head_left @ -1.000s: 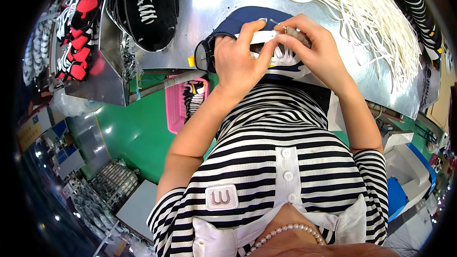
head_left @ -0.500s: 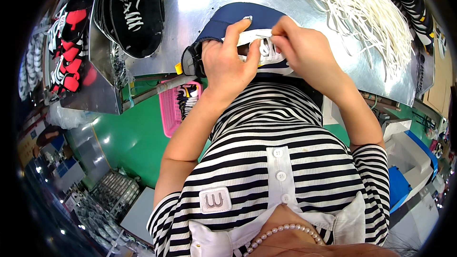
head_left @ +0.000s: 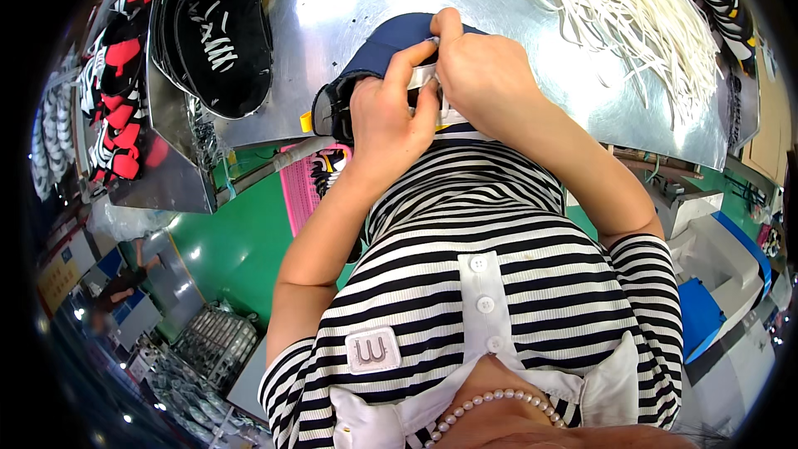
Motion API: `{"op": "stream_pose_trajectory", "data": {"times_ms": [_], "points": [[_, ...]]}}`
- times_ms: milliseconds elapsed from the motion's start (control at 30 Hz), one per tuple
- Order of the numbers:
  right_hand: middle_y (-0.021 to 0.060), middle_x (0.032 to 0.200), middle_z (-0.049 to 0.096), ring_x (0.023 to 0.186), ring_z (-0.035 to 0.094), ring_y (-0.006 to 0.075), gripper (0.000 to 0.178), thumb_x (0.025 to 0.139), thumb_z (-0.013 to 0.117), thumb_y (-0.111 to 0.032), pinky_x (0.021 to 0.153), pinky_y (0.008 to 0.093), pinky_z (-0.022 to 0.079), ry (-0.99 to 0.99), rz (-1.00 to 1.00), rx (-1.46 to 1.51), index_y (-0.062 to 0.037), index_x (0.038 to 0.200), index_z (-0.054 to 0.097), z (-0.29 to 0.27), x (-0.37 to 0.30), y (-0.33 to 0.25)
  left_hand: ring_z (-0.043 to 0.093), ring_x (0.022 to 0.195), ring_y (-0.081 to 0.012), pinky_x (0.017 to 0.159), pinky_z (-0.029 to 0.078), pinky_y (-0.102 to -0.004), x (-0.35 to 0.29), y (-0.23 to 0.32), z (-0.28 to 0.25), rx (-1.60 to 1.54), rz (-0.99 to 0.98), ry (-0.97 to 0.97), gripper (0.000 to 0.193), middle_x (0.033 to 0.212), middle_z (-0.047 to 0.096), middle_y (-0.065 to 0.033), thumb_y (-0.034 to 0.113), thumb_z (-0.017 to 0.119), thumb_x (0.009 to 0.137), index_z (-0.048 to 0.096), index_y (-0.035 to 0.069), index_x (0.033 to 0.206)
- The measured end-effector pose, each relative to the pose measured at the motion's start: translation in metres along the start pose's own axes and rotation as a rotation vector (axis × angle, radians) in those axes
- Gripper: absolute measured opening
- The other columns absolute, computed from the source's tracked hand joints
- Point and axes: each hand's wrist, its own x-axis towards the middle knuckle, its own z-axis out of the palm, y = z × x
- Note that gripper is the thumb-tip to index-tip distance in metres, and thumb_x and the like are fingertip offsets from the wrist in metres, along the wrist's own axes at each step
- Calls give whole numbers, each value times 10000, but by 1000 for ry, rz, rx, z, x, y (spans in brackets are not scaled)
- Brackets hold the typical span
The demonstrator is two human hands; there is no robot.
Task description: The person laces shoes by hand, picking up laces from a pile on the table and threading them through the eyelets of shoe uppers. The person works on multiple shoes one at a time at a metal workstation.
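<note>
A navy shoe upper [head_left: 391, 40] with a dark padded collar and a small yellow tab lies at the near edge of the metal table. My left hand [head_left: 378, 120] grips it from the left, some fingers tucked inside, thumb and forefinger bent around the white eyelet band [head_left: 422, 75]. My right hand [head_left: 490, 75] is closed over the far side of this band, fingertips pinched at a white shoelace. The right hand covers most of the lacing, and the lace between the fingertips is largely hidden.
Loose white shoelaces [head_left: 615, 21] spread over the table [head_left: 332, 0] at the right. Nested black pieces [head_left: 224, 41] with white strips stand at the left, beyond them red, black and white uppers [head_left: 125, 108]. Below the edge sits a pink basket [head_left: 301, 195]. A blue-and-white bin [head_left: 715, 283] stands right.
My right hand has moved left and farther over the upper, close to the left forefinger, and now covers the lacing. My left hand has shifted slightly, still holding the upper.
</note>
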Motion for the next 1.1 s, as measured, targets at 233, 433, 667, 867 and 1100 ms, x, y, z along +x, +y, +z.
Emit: {"op": "stream_pose_trajectory", "data": {"times_ms": [233,433,667,867,1100], "points": [[95,657,648,610,663,246,208,923,616,-224,550,377,502,208,76,156,-49,1027,574,-25,-24,29,629,947,-106,835,521,-236,8,5,-11,-460,-286,-74,412,1116,640,-88,-41,656,872,528,-31,1263],[62,657,654,578,638,218,187,868,691,-250,514,324,467,489,44,265,-91,959,653,22,-20,39,660,833,-107,726,529,-250,18,8,-4,-397,-287,24,290,912,700,-93,-14,635,862,554,-5,1140],[6,649,608,513,477,33,167,859,720,-89,466,197,350,461,136,764,-75,1024,695,13,-18,47,602,814,-82,734,490,-228,24,21,-22,-674,-466,-66,401,896,655,-68,-11,559,856,501,-5,1252],[26,772,687,630,652,217,217,750,718,-58,545,309,504,478,-315,391,-120,957,705,24,-15,34,596,780,-75,699,496,-232,22,8,-9,-562,-360,-63,470,916,652,-75,-28,590,855,466,10,1307],[57,774,707,621,668,202,263,773,724,-34,549,284,518,339,-272,599,-111,1025,715,21,-16,42,613,728,-84,644,501,-236,20,14,-10,-315,-213,-57,464,870,669,-82,0,613,879,455,13,1315]]}}
